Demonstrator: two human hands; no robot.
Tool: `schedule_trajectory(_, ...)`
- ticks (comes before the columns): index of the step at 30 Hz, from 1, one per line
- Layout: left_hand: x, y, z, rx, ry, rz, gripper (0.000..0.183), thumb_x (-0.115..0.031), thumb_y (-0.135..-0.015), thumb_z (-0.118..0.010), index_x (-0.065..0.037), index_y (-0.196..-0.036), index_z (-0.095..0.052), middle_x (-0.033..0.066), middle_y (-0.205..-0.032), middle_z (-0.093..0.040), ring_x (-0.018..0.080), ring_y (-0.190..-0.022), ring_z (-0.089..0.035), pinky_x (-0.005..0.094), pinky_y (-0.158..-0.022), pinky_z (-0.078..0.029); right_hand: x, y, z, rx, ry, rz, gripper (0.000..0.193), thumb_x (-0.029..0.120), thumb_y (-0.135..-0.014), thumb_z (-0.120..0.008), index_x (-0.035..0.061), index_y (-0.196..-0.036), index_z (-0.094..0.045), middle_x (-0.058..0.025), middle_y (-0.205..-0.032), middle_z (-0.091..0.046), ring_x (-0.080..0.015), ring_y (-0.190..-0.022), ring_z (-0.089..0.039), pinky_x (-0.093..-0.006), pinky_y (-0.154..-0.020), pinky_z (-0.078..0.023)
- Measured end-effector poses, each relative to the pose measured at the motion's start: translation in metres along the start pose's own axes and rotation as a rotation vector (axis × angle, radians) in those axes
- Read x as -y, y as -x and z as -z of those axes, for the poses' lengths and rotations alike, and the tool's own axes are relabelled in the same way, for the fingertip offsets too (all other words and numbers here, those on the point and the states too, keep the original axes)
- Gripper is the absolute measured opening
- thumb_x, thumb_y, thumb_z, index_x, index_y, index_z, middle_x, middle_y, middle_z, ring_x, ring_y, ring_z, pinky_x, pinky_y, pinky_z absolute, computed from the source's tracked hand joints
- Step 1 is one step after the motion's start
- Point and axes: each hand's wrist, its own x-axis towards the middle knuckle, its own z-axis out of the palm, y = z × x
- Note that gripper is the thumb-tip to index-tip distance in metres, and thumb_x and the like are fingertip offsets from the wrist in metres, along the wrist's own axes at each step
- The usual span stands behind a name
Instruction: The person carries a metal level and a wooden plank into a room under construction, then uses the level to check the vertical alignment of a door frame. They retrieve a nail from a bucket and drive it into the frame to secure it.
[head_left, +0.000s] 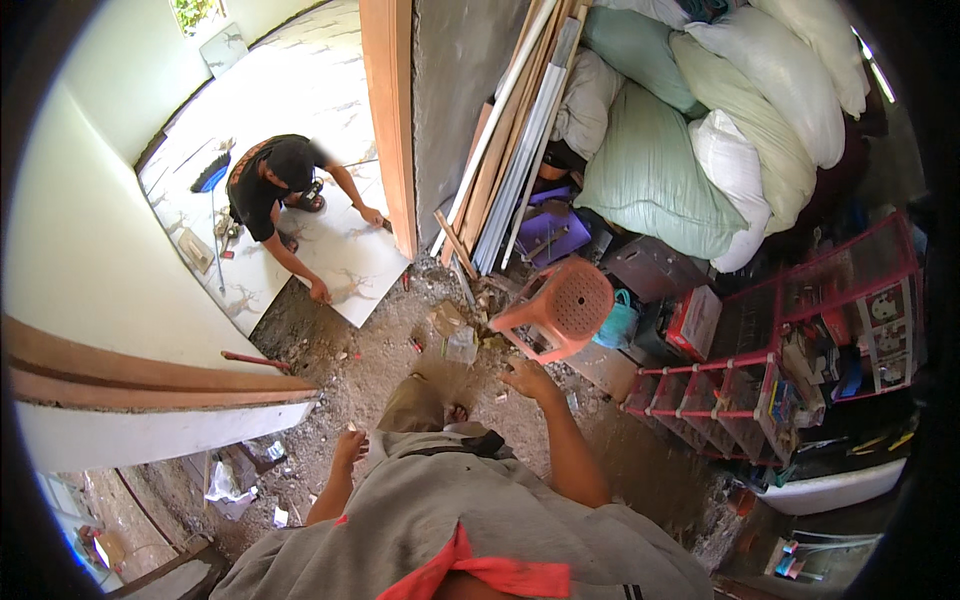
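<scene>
The person stands on bare, rubble-strewn ground (400, 370) just outside a doorway. The right hand (528, 380) is extended forward with fingers spread and relaxed, grasping nothing; it hovers just short of an overturned orange plastic stool (560, 308) — the nearest object to it. The left hand (349, 447) hangs low at the person's side; its fingers look loosely curled, and I cannot tell whether it holds anything.

The stool lies tipped on its side among debris, its perforated seat facing right and its legs pointing toward the doorway, close to a stack of boards and pipes (510, 140) leaning against the grey wall (455, 90). Behind it sit large stuffed sacks (660, 170) and, to the right, a red wire rack (800, 340).

Judged from this position, a clean grip on the stool calls for taking a leg or the seat rim, not the perforated face. The footing is loose gravel, so weight should stay centred while reaching. The leaning boards are close — lifting toward the body, away from them, would avoid a knock.

Beyond the door frame (390, 120), another person (270, 185) crouches with both hands flat on a marbled floor tile (340, 255), well apart from the stool.
</scene>
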Motion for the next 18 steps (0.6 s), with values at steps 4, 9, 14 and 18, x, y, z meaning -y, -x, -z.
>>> schedule_trajectory(4, -0.037, -0.028, 0.005, -0.029, -0.056, -0.069, 0.038, -0.039, -0.093, -0.059, -0.007, -0.112, -0.066, 0.0081, -0.097, -0.072, 0.019, -0.076, -0.066, 0.0355, -0.068, -0.052, -0.02, -0.054, 0.011, -0.033, 0.011, 0.026, 0.072, 0.052, -0.089, -0.063, 0.0, -0.137, -0.049, -0.0259, -0.128, -0.059, -0.0406, -0.117, -0.058, -0.0491, -0.097, -0.046)
schedule_trajectory(9, -0.092, -0.069, 0.015, -0.043, 0.152, -0.242, 0.038, -0.038, -0.095, -0.06, -0.007, -0.116, -0.064, 0.0079, -0.101, -0.072, 0.0173, -0.078, -0.066, 0.0331, -0.068, -0.05, -0.022, -0.096, 0.046, -0.117, 0.006, 0.027, 0.076, 0.05, -0.088, -0.065, 0.0034, -0.144, -0.043, -0.0227, -0.125, -0.062, -0.0373, -0.115, -0.06, -0.0462, -0.097, -0.047)
schedule_trajectory(14, -0.14, -0.062, 0.022, -0.213, 0.288, -0.133, 0.038, -0.039, -0.096, -0.058, -0.009, -0.119, -0.062, 0.0064, -0.105, -0.071, 0.0178, -0.083, -0.067, 0.0334, -0.069, -0.049, -0.005, -0.162, 0.152, -0.016, -0.145, 0.085, 0.068, 0.04, -0.088, -0.069, -0.0018, -0.137, -0.047, -0.0179, -0.107, -0.066, -0.0299, -0.091, -0.066, -0.0412, -0.076, -0.054)
schedule_trajectory(18, -0.137, -0.038, 0.027, -0.337, 0.336, -0.075, 0.036, -0.04, -0.097, -0.057, -0.009, -0.115, -0.061, 0.0071, -0.108, -0.07, 0.0182, -0.087, -0.067, 0.034, -0.071, -0.049, -0.012, -0.239, 0.283, -0.283, 0.018, 0.075, 0.069, 0.044, -0.087, -0.07, 0.0, -0.136, -0.049, -0.0193, -0.104, -0.068, -0.0294, -0.083, -0.068, -0.039, -0.078, -0.053)
